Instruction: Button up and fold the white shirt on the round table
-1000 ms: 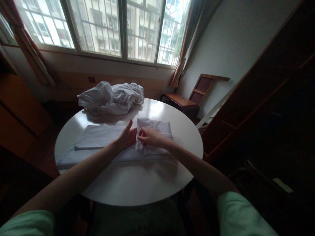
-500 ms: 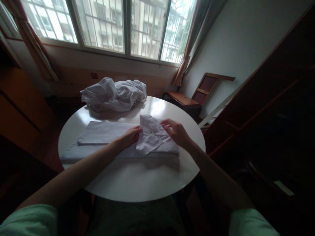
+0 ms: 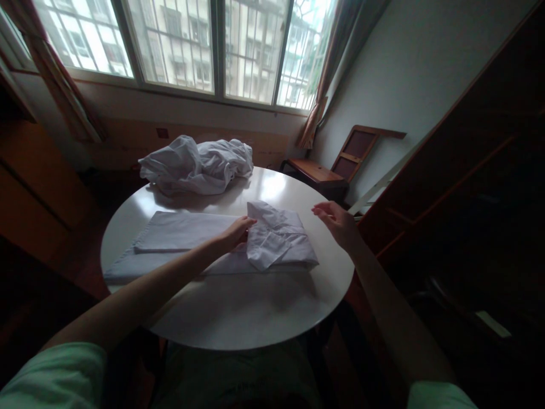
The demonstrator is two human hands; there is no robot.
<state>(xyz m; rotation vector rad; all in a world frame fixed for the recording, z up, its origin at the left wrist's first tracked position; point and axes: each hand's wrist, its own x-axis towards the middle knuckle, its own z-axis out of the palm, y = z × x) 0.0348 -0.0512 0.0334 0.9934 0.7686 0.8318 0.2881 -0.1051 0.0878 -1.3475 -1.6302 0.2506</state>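
A white shirt (image 3: 183, 230) lies folded lengthwise across the round white table (image 3: 238, 318), its collar (image 3: 267, 250) toward the right end. My left hand (image 3: 240, 230) reaches over the folded cloth and pinches the collar's left edge between thumb and fingers; some of its fingertips are hidden behind the cloth. To the right of the shirt, my right hand (image 3: 338, 223) hovers over the table's right edge, apart from the cloth. Its fingers are loosely bent with nothing visible in them.
A crumpled heap of white cloth (image 3: 196, 165) sits at the table's far side. Behind the table on the right stands a wooden chair (image 3: 319, 170) near the wall. A barred window (image 3: 179, 45) and curtains are beyond. Dark wooden furniture (image 3: 443, 170) rises at the right.
My right hand has let go of the shirt's right part and moved away to the right. The collar end has shifted slightly right, with my left hand moving along with it.
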